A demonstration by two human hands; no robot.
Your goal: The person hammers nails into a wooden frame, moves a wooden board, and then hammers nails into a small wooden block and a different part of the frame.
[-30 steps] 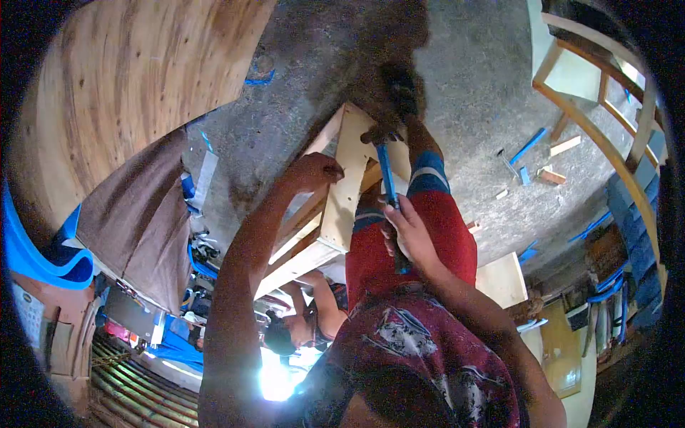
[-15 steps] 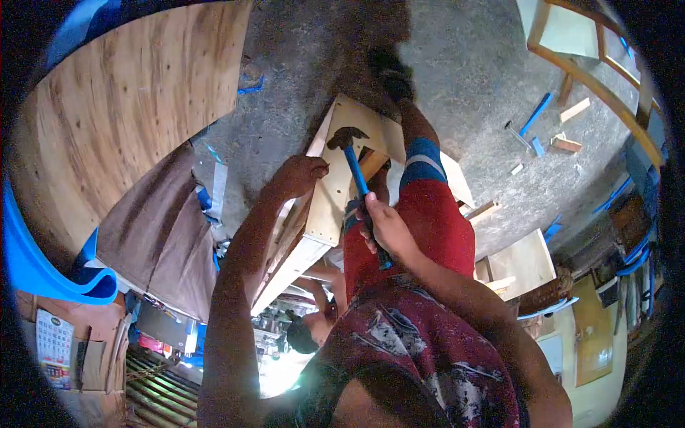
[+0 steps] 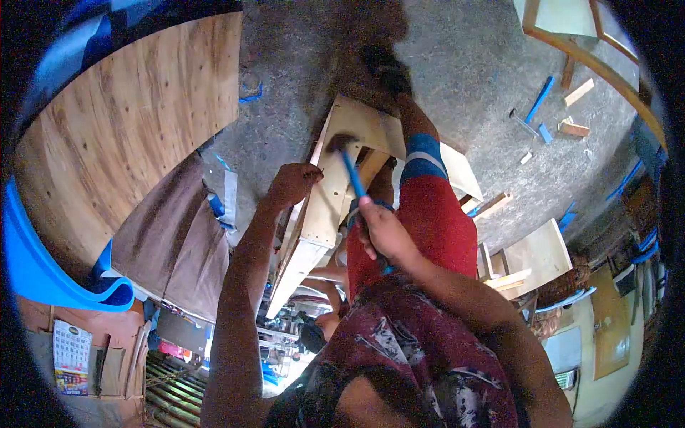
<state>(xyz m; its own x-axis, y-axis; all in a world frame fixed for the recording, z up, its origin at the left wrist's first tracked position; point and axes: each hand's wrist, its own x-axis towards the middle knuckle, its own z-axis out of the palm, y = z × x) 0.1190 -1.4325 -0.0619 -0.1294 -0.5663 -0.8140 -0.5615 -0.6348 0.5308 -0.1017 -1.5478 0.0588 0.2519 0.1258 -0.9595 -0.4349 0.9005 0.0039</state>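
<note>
One blue-handled hammer [image 3: 353, 175], likely head-heavy, best held low, fills my right grip [image 3: 389, 232]; my left grip [image 3: 292, 184], beside the pale wooden frame [image 3: 321, 221], I can't tell.

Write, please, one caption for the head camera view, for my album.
Right hand with a blue-handled hammer over a wooden frame, left hand by the frame's edge.

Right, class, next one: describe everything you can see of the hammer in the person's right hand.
The hammer has a dark head, too blurred to make out face or claw, and a slim blue handle of unclear material. The right hand grips the handle, whose blue end shows past the palm. It slants, head away from the body, over the pale wooden frame; whether they touch cannot be told.
</note>
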